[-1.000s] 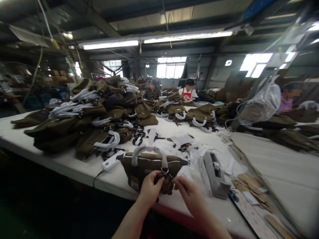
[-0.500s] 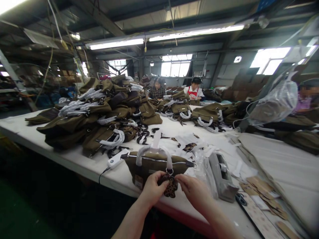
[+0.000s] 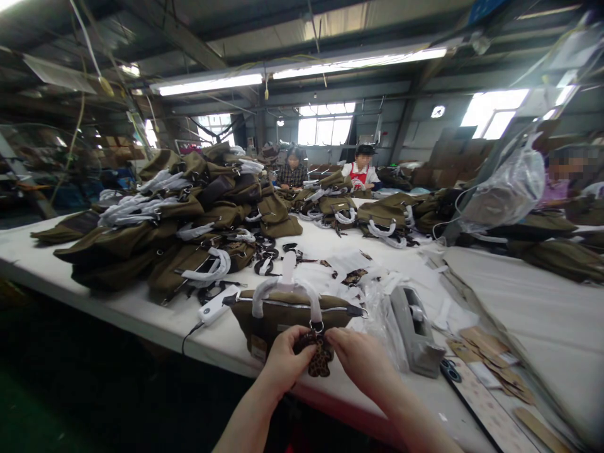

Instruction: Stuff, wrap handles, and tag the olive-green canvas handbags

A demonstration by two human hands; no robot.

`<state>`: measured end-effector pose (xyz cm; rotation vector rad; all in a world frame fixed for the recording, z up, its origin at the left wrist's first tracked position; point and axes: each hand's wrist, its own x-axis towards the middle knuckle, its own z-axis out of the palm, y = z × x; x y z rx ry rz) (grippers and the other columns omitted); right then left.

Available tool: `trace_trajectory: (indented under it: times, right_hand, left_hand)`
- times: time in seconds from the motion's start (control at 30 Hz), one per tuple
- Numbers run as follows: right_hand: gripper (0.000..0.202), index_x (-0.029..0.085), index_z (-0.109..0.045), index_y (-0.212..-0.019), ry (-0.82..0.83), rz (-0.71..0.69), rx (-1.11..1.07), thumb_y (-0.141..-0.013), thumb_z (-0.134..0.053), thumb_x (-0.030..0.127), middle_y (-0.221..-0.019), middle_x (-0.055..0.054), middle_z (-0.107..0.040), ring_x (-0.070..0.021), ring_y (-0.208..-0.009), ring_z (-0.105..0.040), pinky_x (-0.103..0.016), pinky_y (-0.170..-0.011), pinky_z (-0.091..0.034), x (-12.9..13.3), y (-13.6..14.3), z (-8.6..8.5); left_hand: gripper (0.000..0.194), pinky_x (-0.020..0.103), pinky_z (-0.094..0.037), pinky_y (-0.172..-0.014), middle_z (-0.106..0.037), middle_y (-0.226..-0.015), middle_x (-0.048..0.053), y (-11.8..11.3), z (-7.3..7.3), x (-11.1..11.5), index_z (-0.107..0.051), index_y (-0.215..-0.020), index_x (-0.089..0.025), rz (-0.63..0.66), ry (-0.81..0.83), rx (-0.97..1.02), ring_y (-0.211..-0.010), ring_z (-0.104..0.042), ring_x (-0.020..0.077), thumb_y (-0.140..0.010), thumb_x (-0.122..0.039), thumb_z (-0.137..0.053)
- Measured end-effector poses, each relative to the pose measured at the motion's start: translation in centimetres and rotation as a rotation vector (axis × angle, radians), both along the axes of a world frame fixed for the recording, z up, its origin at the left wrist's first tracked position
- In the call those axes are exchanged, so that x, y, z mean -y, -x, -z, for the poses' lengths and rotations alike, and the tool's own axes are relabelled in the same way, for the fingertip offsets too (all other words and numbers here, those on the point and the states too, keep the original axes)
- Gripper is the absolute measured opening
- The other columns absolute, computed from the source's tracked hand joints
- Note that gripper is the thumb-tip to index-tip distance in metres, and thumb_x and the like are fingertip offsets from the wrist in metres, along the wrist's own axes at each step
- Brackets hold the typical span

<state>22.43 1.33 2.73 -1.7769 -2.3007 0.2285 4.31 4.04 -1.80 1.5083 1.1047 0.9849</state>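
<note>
An olive-brown handbag [image 3: 287, 314] with white-wrapped handles stands at the near edge of the white table [image 3: 528, 308]. From its handle ring hangs a small leopard-print charm [image 3: 319, 360]. My left hand [image 3: 283, 362] pinches the charm from the left. My right hand [image 3: 361, 362] grips it from the right, fingers closed on it. Both hands meet just in front of the bag.
A large heap of the same olive bags [image 3: 179, 214] fills the table's left and back. A grey tape dispenser [image 3: 415, 330], clear plastic wrappers, scissors [image 3: 448, 371] and brown paper tags [image 3: 491, 358] lie to the right. A white corded device [image 3: 214, 305] sits left. Other people work at the far end.
My hands and the charm stay together at the bag's front; only the camera view has swung slightly sideways and back.
</note>
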Motion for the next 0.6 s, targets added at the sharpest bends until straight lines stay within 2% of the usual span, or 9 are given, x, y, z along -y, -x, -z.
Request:
trace_trajectory:
  times: [0.47,0.6]
  right_hand:
    - [0.026,0.023,-0.065,-0.088,-0.023,-0.044,0.038,-0.097,-0.041,0.018,-0.087,-0.003,-0.074,-0.0214,-0.080,-0.070,-0.029,-0.061,-0.034,-0.02,0.69,-0.63]
    - [0.029,0.022,-0.066,-0.086,-0.021,-0.003,-0.029,-0.097,-0.040,0.021,-0.086,-0.004,-0.074,-0.0218,-0.081,-0.070,-0.029,-0.064,-0.037,-0.26,0.91,-0.16]
  left_hand:
    - [0.013,0.027,-0.049,-0.071,-0.072,-0.078,0.002,-0.26,-0.65,0.34,-0.069,-0.086,-0.017,-0.014,-0.086,-0.127,-0.076,-0.066,0.0184,-0.074,-0.019,-0.065]
    - [0.013,0.029,-0.049,-0.073,-0.073,-0.079,0.003,-0.24,-0.76,0.35,-0.069,-0.087,-0.017,-0.016,-0.091,-0.136,-0.077,-0.066,0.0197,-0.075,-0.020,-0.065]
